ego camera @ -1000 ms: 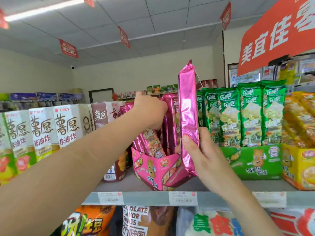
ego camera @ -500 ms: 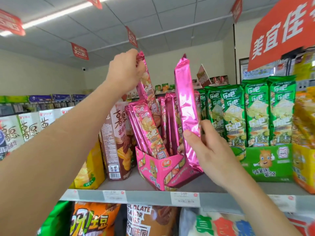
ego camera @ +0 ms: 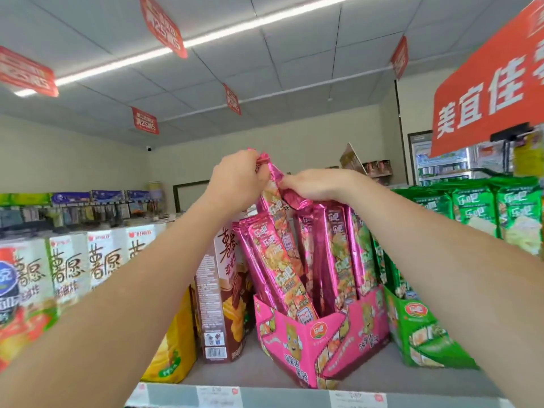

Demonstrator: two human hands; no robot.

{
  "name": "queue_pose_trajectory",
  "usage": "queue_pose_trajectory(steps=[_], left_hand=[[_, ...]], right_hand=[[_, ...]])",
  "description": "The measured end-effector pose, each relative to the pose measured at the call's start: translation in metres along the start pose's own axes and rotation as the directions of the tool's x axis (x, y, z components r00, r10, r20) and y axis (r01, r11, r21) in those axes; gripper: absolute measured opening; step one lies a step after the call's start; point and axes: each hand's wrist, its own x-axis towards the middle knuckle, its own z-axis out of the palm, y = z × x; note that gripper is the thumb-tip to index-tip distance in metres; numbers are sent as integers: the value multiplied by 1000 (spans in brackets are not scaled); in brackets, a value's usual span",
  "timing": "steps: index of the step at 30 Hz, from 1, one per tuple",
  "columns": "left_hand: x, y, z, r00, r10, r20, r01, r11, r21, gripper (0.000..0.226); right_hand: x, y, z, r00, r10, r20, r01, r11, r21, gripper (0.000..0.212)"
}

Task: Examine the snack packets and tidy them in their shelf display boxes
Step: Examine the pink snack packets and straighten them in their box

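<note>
Now my left hand [ego camera: 235,181] is up in the middle of the frame, fingers and thumb pinching the crimped top edge of a pink packet [ego camera: 272,203]. It stands higher than its neighbours, printed face toward me, top tipped to the left, with its lower end hidden behind the others. Just beside it my right hand [ego camera: 319,184] reaches in from the right, knuckles up, fingers curled down over the crumpled foil top of a second pink packet [ego camera: 321,260]. That one shows its plain shiny back, and as far as I can make out through the blur, its foot stands inside the pink display box [ego camera: 312,346]. The box sits on the grey shelf [ego camera: 259,369] in the lower middle of the frame, one corner turned toward me. More pink packets [ego camera: 270,260] fill it, a pair at the front leaning left and others upright toward the right side. Just left of the box stands a brown carton [ego camera: 219,293], with a yellow carton [ego camera: 176,348] lower left of that and a row of white cartons [ego camera: 73,266] running to the left edge. On the right, close against the pink box, is a green display box [ego camera: 418,328] with green packets [ego camera: 471,207] above it. Price labels [ego camera: 357,398] line the shelf lip along the bottom. A red banner [ego camera: 485,92] fills the upper right.
</note>
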Motion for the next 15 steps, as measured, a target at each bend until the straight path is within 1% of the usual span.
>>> queue_pose_trajectory(steps=[1,4,6,10,13,15], left_hand=[[1,-1,0,1000,-5,1,5,1000,11,25],[4,-2,2,999,-39,2,38,999,31,27],[5,-1,5,999,-49,2,49,998,34,32],[6,7,14,997,-45,62,46,999,-10,28],[4,12,21,986,-20,166,18,1000,18,18],[1,13,29,952,-21,305,10,999,38,21]], right_hand=[[-2,1,1,1000,9,-9,-9,1000,-8,40],[-12,1,-9,997,18,-79,-16,999,37,41],[-19,2,-15,994,15,-107,-12,1000,25,38],[-27,5,-15,993,28,-112,-24,999,36,34],[-32,8,-16,988,69,-140,-50,989,137,33],[-34,9,-16,982,107,-156,-74,976,206,34]])
